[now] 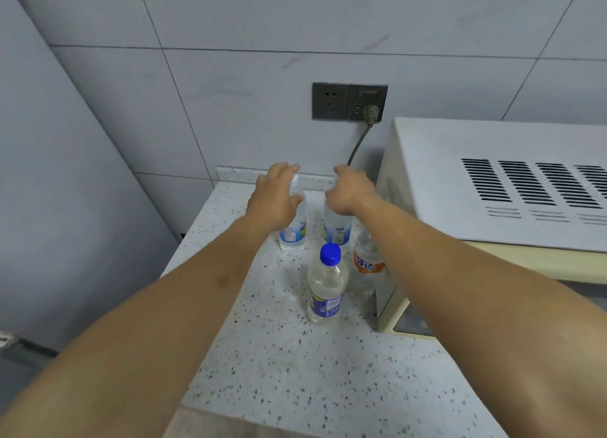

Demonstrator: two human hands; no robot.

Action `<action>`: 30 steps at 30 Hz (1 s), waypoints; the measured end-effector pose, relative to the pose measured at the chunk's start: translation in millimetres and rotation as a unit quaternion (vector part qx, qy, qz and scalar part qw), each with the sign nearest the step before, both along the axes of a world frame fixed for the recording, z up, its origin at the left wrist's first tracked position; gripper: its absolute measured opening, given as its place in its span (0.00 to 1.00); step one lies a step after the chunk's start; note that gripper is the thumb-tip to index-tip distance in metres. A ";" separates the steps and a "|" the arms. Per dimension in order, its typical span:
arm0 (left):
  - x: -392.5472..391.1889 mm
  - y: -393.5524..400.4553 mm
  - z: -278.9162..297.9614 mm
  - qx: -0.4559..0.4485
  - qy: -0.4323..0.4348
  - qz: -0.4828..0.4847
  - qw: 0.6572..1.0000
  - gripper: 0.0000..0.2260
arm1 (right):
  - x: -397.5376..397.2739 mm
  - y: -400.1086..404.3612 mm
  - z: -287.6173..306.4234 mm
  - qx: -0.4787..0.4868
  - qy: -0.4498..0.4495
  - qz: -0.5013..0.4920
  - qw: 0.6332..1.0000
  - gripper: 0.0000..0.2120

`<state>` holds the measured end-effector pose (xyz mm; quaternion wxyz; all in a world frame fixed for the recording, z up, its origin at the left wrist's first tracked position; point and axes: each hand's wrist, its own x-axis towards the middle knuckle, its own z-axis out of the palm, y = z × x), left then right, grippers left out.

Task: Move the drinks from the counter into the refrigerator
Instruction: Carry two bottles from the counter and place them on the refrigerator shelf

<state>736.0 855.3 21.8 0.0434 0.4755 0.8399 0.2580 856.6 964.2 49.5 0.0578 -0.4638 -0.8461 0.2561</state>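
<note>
Four drink bottles stand upright on the speckled worktop (269, 355), all to the left of the cream microwave (492, 188), and the pick-up step is in hand. The two rear bottles are being taken first: the left hand (274, 196) has its fingers curled round the upper part of the left rear bottle (293, 232), and the right hand (349, 189) curls over the neck of the right rear bottle (338, 229), farther from the microwave's front than the others. Nearer the front, the blue-capped bottle (325, 286) and the orange-labelled bottle (366, 262) wait untouched. Next, I judge, both grips must firm, then lift straight up so the forearms clear those two. No refrigerator is in view.
</note>
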 end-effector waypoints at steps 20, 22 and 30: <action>30.8 -104.7 -25.3 0.140 -0.094 0.141 0.976 0.09 | -3.5 -56.4 7.4 0.070 0.005 0.075 0.995 0.14; 33.6 -120.7 -19.4 0.151 -0.102 0.147 0.972 0.09 | -3.5 -70.3 15.2 0.044 0.047 0.084 0.994 0.13; 46.1 -178.9 -7.1 0.137 -0.091 0.178 0.970 0.10 | -4.3 -138.3 28.3 0.022 0.099 0.183 0.978 0.09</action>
